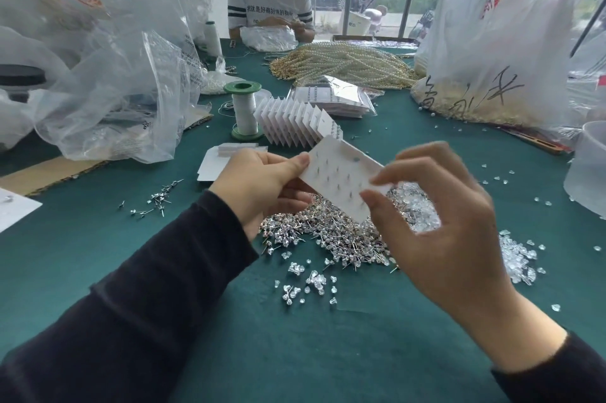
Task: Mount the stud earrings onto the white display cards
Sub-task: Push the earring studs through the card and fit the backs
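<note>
Holding a white rectangular display card [341, 176] tilted above the table, I grip its left edge with my left hand [262, 186], thumb pressed on top and the fingers curled underneath. Rows of thin stud posts poke out of the card face turned toward me. My right hand [442, 222] is at the card's right corner, with forefinger and thumb drawn close together there and the other fingers loosely spread. It is blurred, so I cannot tell whether it pinches the card, something small, or nothing.

Directly below the card, a heap of silver stud earrings with clear stones [328, 232] lies on the dark green tablecloth [328, 353], and small clear plastic earring backs [518, 255] are scattered to its right and in front. A few more studs [157, 199] lie apart to the left.

Behind the card, a row of white cards standing fanned on edge [295, 120] sits beside a green-ended spool of white thread [243, 107]. Strands of cream pearl beads [344, 63] are piled farther back.
</note>
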The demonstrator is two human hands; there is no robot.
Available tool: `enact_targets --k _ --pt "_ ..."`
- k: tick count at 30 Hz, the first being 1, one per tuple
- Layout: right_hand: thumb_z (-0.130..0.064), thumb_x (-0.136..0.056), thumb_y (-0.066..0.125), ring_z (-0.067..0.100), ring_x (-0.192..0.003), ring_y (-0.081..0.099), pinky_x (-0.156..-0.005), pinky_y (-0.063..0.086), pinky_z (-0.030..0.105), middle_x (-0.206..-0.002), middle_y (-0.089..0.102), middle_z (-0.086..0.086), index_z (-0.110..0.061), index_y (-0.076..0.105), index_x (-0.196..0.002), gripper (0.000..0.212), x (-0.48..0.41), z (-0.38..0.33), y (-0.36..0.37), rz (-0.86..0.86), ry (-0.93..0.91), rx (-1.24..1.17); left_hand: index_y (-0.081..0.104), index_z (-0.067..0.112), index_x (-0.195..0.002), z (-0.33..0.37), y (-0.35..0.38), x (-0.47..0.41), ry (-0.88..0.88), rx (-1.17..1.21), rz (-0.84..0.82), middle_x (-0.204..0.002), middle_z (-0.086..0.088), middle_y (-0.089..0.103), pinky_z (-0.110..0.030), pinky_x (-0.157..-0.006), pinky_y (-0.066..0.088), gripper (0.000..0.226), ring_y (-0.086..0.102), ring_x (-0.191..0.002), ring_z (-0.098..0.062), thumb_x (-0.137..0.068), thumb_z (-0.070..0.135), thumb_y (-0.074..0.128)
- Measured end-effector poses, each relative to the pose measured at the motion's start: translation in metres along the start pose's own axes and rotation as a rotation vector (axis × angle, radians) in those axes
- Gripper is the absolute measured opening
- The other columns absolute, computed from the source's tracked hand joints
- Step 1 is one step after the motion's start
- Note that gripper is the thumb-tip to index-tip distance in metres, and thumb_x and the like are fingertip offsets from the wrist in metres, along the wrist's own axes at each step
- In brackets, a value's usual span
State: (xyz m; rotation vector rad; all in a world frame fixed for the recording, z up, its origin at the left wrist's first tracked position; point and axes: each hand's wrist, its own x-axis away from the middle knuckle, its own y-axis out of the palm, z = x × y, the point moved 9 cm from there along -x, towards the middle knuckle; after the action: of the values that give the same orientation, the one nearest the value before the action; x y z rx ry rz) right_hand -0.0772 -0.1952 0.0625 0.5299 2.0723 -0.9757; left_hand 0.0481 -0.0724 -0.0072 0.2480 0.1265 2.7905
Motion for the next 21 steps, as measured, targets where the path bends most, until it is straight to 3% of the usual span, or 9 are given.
enact_targets --k 3,5,8,12,16,21 --pt "-0.013 -0.077 0.074 0.013 -0.078 0.058 -0.073 0.042 0.018 -0.08 0.062 -0.004 -0.012 0.071 -0.082 0.005 0.008 0.011 0.034 -0.331 0.08 0.014 0.054 -0.001 -0.072 -0.001 -0.007 -0.004 0.015 -0.033 0.057 -0.038 -0.003 0.058 -0.014 -0.03 0.04 0.02 0.052 -0.03 -0.009 -0.087 0.012 0.058" --pt "-0.012 -0.076 0.075 0.013 -0.079 0.055 -0.071 0.038 0.017 -0.078 0.061 -0.004 -0.016 0.075 -0.083 0.009 0.017 0.018 0.05 -0.463 0.126 0.045 0.055 0.0 -0.073 -0.001 -0.009 -0.005 0.026 -0.078 0.085 -0.039 -0.002 0.058 -0.013 -0.029 0.037 0.02 0.05 -0.029 -0.008 -0.087 0.013 0.058" --pt "-0.016 -0.076 0.075 0.012 -0.074 0.051 -0.067 0.033 0.013 -0.073 0.056 -0.005 -0.021 0.076 -0.083 0.009 0.022 0.022 0.058 -0.508 0.159 0.102 0.056 0.002 -0.067 0.002 -0.013 -0.007 0.083 -0.186 0.142 -0.04 -0.001 0.058 -0.013 -0.029 0.035 0.025 0.048 -0.028 -0.008 -0.088 0.015 0.058" --pt "-0.03 -0.08 0.069 0.008 -0.074 0.047 -0.067 0.029 0.02 -0.072 0.045 -0.018 -0.029 0.074 -0.088 0.009 0.031 0.023 0.068 -0.599 0.189 0.177 0.057 0.003 -0.068 0.005 -0.018 -0.006 0.099 -0.202 0.185 -0.052 -0.008 0.061 -0.014 -0.03 0.037 0.025 0.049 -0.029 -0.008 -0.089 0.016 0.057" --pt "-0.03 -0.083 0.065 0.001 -0.07 0.037 -0.071 0.026 0.018 -0.071 0.036 -0.024 -0.031 0.073 -0.088 0.01 0.034 0.017 0.073 -0.635 0.167 0.203 0.056 0.001 -0.07 0.009 -0.016 -0.005 0.125 -0.228 0.162 -0.041 -0.002 0.06 -0.014 -0.03 0.038 0.026 0.048 -0.029 -0.008 -0.091 0.015 0.053" --pt "-0.023 -0.083 0.059 0.005 -0.077 0.042 -0.079 0.029 0.023 -0.081 0.048 -0.015 -0.028 0.066 -0.083 0.008 0.037 0.015 0.077 -0.687 0.165 0.202 0.055 0.004 -0.065 0.01 -0.016 -0.006 0.141 -0.218 0.159 -0.037 0.001 0.058 -0.014 -0.031 0.039 0.028 0.048 -0.029 -0.007 -0.091 0.013 0.053"
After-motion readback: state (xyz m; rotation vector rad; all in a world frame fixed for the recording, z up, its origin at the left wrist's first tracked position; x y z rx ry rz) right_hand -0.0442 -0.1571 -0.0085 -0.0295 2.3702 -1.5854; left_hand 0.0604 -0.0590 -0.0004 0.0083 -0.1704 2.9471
